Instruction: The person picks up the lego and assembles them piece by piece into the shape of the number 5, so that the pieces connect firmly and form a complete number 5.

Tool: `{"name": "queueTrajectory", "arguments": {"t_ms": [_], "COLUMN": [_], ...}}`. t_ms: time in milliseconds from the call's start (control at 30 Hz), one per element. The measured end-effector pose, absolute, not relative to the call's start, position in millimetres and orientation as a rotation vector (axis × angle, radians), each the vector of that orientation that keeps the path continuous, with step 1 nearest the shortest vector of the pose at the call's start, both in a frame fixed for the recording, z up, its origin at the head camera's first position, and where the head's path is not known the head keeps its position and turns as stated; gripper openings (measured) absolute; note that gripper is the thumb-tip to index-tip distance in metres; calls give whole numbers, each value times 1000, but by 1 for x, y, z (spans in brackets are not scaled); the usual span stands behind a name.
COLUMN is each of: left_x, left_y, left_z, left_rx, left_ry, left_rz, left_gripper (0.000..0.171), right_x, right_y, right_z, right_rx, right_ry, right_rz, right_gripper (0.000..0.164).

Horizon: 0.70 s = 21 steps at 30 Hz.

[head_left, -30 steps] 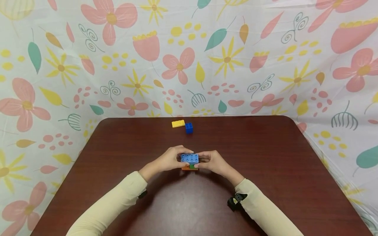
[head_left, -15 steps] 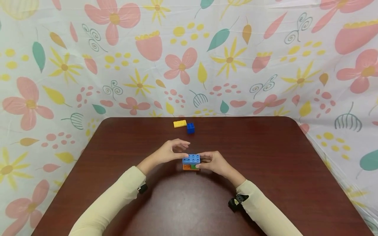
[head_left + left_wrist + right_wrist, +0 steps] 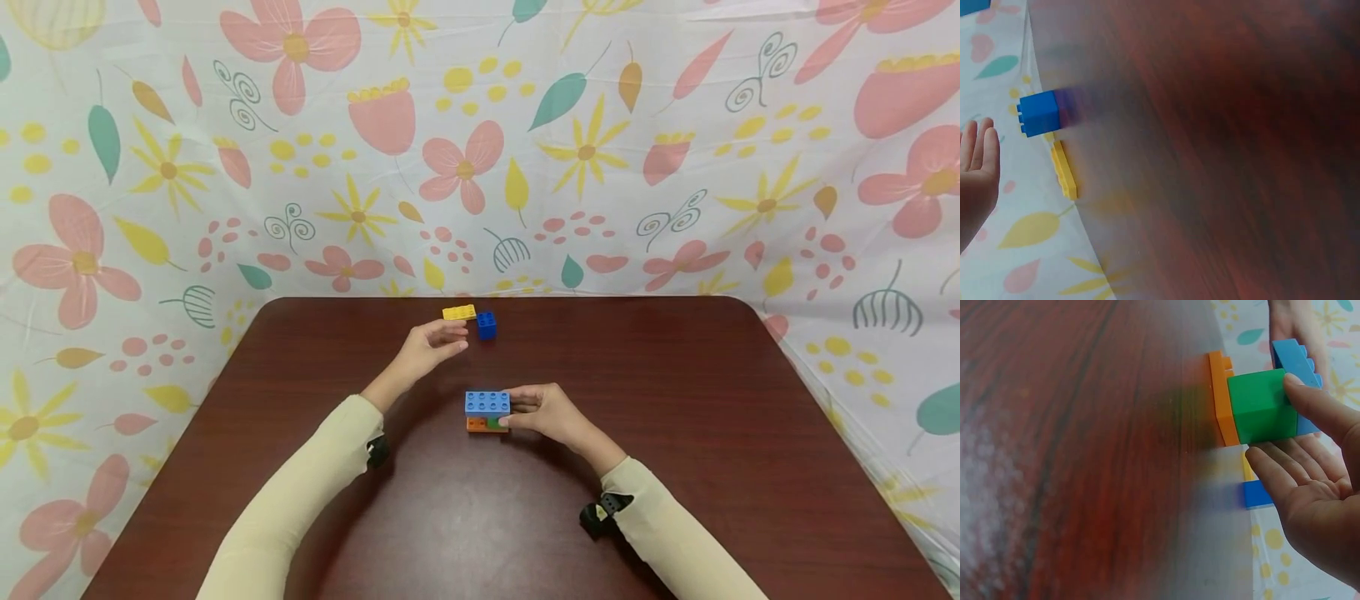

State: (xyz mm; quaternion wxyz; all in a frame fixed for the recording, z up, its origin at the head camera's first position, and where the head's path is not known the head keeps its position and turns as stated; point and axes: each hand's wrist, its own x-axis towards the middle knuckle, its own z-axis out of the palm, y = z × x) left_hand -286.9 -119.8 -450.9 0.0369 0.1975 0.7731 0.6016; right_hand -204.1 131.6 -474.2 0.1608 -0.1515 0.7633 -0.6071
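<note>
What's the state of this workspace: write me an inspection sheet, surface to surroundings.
Surface: reddish-brown table, glossy.
Job's things: light blue brick atop green brick atop orange brick; yellow brick and dark blue brick near the far edge.
Clutter: nothing seen.
Hands: left hand holds nothing, near the yellow brick and dark blue brick; right hand holds the green brick.
Cables: nothing seen.
Surroundings: patterned cloth behind the table.

Right grip (image 3: pixel 552 412) holding brick stack (image 3: pixel 487 404), left grip (image 3: pixel 429 348) near yellow brick (image 3: pixel 459 312), blue brick (image 3: pixel 487 326)
</note>
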Motion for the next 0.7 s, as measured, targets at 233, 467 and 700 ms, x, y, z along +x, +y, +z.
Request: {"name": "queueTrajectory", "arguments": {"t_ms": [233,467,700], "left_x": [-307,-326,-337], "left_y": [-109,-97,-85], "left_z": [-450,-455,-459], "left_rx": [517,454,370], "left_ry": [2360,2389,2409], "left_rz": [1964,2015,1991], "left_gripper": [40,41,44], "right_x": [-203,-203,-203], "right_y": [131,131,131], "right_z": [-471,-471,-472], "right_rx": [-408,-409,-400], "right_ry": [2168,2167,2191], "right_rz": [-1732,-1731,-1713], "right_gripper": [44,45,46]}}
